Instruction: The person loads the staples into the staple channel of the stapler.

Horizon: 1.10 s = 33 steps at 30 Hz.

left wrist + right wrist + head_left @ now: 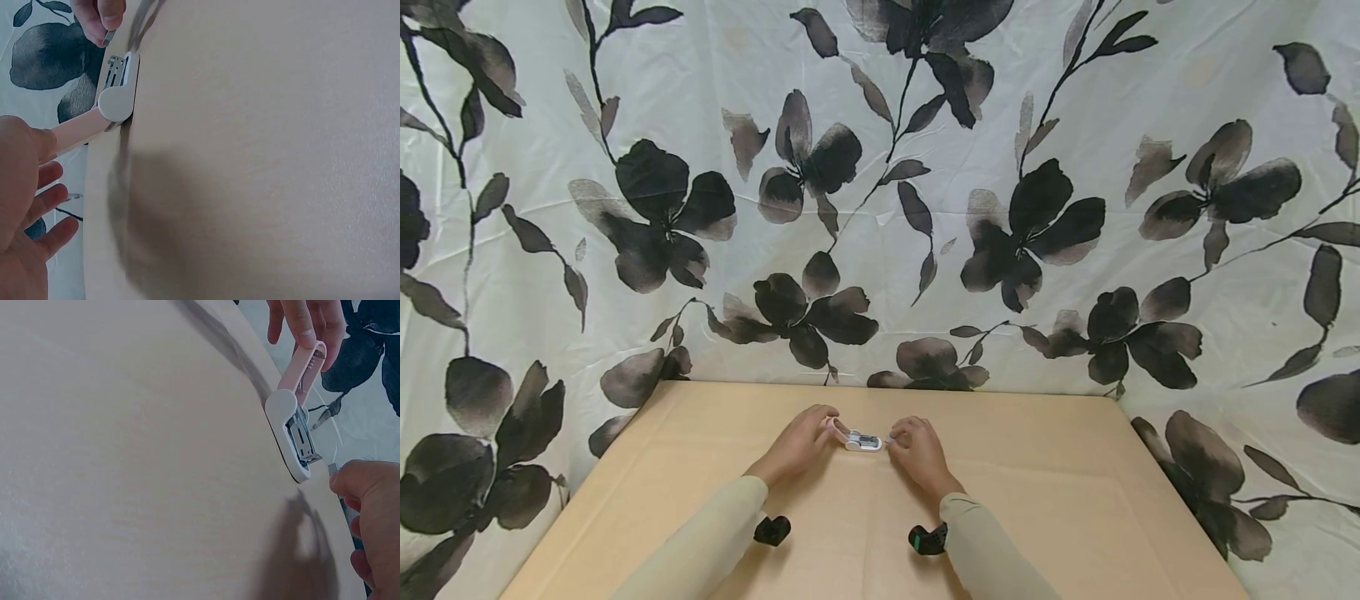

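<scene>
A small pink-and-white stapler (pixel 863 442) stands opened on the table, its pink top swung up and the metal staple channel (pixel 302 434) exposed. My left hand (pixel 799 442) pinches the end of the pink top (pixel 297 374) between thumb and finger, while its other fingers are loosely bent in the left wrist view. To the right of the stapler, my right hand (pixel 919 454) pinches a small grey metal piece (pixel 333 469), which looks like a short strip of staples. That piece is a little apart from the front end of the channel. Most of it is hidden by the fingertips.
The light wooden-toned tabletop (pixel 1037 500) reaches out on both sides of the hands. Behind it hangs a white cloth (pixel 880 242) with dark flowers, close to the table's far edge. Black devices (pixel 772 531) are worn at both wrists.
</scene>
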Each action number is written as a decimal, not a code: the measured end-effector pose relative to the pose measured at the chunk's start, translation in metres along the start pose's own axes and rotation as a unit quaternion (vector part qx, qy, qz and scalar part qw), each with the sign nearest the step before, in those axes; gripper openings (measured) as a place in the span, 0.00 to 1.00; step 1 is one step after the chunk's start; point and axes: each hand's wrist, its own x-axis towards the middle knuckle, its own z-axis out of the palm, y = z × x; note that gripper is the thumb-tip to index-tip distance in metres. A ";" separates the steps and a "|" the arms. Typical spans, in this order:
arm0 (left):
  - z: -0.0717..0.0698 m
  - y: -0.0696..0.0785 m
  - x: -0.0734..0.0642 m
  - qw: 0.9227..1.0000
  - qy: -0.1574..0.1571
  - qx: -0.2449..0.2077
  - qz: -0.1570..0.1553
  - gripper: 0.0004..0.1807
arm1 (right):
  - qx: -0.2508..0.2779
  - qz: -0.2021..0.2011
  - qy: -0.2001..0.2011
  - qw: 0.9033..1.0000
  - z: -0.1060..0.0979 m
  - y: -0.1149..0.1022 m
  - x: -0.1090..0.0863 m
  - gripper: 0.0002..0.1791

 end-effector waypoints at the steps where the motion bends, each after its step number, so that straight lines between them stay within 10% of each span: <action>1: 0.000 0.000 0.000 1.000 0.000 0.000 0.000 0.13 | 0.000 0.001 0.000 1.000 0.000 0.000 0.000 0.03; 33: 0.001 0.000 0.000 1.000 -0.005 0.001 0.003 0.12 | 0.005 -0.013 -0.004 1.000 0.013 -0.006 0.005 0.04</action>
